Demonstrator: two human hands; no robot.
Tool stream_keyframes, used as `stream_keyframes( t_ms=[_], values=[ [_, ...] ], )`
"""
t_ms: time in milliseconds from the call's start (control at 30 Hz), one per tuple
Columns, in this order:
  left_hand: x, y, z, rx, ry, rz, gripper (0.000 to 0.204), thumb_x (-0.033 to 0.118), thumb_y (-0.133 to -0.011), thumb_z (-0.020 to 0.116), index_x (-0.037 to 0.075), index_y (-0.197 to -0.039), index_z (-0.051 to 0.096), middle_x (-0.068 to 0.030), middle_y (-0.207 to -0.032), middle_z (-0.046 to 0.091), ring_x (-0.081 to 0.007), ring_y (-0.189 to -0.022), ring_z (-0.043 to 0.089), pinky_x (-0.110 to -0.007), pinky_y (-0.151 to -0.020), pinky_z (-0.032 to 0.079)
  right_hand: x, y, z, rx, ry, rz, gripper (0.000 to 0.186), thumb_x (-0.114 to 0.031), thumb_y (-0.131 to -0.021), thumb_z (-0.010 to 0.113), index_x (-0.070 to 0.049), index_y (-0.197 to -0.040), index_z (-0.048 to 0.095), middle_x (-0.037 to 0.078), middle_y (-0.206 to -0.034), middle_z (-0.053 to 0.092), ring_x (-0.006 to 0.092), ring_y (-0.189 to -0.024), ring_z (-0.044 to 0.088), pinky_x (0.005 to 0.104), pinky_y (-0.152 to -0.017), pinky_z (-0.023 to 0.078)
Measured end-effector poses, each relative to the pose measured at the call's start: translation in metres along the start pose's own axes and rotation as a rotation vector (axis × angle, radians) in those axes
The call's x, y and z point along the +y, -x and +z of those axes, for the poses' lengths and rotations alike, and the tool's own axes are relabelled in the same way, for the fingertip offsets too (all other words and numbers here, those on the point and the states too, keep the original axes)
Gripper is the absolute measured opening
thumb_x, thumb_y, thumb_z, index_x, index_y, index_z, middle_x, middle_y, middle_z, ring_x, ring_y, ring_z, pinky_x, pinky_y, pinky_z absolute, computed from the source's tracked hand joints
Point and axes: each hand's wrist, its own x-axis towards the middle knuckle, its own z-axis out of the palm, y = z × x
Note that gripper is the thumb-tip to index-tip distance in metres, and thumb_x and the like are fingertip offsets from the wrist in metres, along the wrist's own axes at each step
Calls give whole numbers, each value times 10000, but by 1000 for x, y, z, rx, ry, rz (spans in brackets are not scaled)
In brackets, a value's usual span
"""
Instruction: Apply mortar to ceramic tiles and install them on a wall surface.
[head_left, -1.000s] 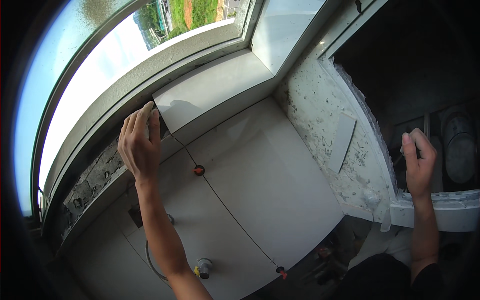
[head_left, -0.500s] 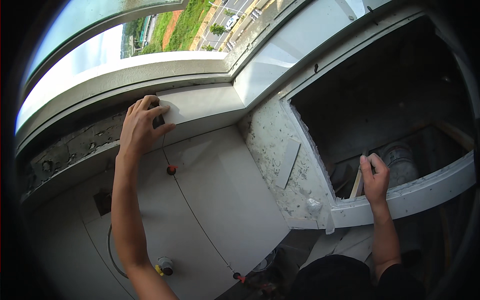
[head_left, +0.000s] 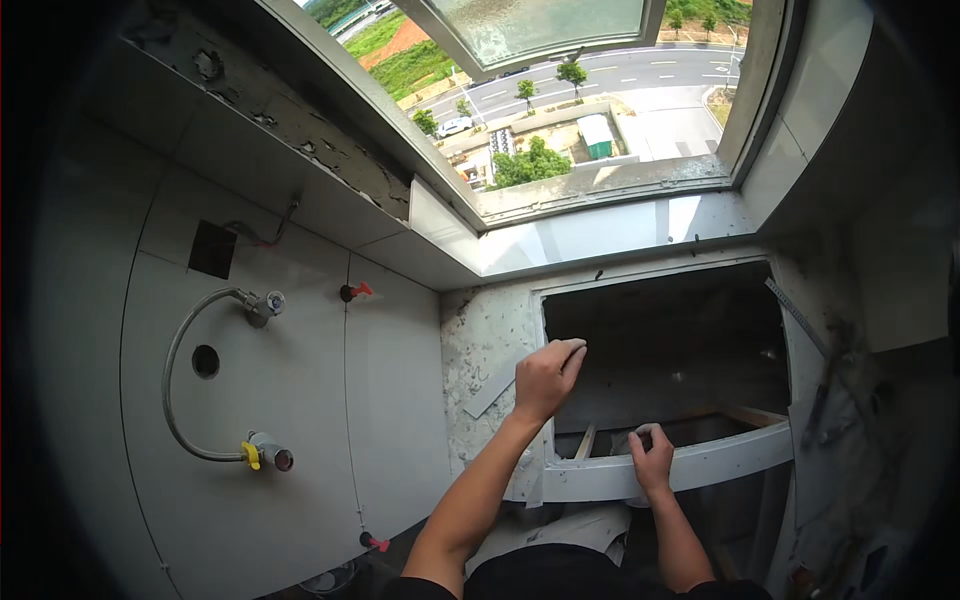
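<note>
My left hand (head_left: 548, 380) is raised over the left edge of a dark rectangular opening (head_left: 660, 340) in the counter, its fingers drawn together. Whatever is between those fingers, if anything, is hidden. My right hand (head_left: 652, 458) is above the opening's near rim (head_left: 725, 458), fingers curled against the thumb, and its grip cannot be made out either. Left of my left hand, a flat grey strip (head_left: 491, 390) lies on the speckled counter (head_left: 470, 345). Beyond, pale tiles (head_left: 620, 232) cover the window sill.
On the tiled left wall are a braided hose (head_left: 178, 375) with metal valves, a round hole (head_left: 205, 361) and red tile levelling clips (head_left: 357, 291). A rough bare ledge (head_left: 290, 135) runs above. An open window sash (head_left: 545, 28) hangs outward at the far side.
My left hand has left the tiled ledge by the window and come back over the counter opening, its fingers now closed together. The view has swung to the right.
</note>
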Motion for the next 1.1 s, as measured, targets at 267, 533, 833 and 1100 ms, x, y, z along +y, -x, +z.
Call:
stream_keyframes(
  t_ms=[267, 533, 833, 1100],
  values=[
    [117, 184, 27, 1, 344, 19, 275, 241, -1091, 744, 65, -1291, 810, -116, -1245, 802, -333, -1281, 732, -477, -1085, 566, -19, 80, 31, -581, -965, 158, 687, -593, -1240, 377, -37, -1620, 514, 198, -1639, 604, 361, -1438, 657, 516, -1217, 538],
    [107, 259, -1, -137, 480, 324, 270, 233, -1046, 754, 47, -1230, 821, -130, -1308, 790, -357, -1335, 698, -502, -1145, 544, -28, 173, 51, -904, -1510, 282, 660, -549, -1234, 387, -87, -1703, 434, 179, -1690, 547, 350, -1548, 545, 546, -1313, 427],
    [46, 396, -51, -143, 378, 280, 223, 170, -1045, 727, 54, -1211, 822, -147, -1181, 818, -356, -1165, 766, -457, -1022, 598, -48, 343, 12, -300, -922, 623, 661, -568, -1242, 388, -46, -1576, 618, 168, -1430, 757, 278, -1287, 752, 478, -1138, 600],
    [-12, 570, -62, -334, 402, -236, 305, 242, -995, 862, 69, -1236, 789, -144, -1142, 826, -348, -1070, 811, -454, -957, 625, 20, 496, -28, 101, -164, 407, 255, -233, -1099, 794, 13, -1156, 823, 86, -934, 833, 151, -823, 803, 337, -721, 640]
  ],
)
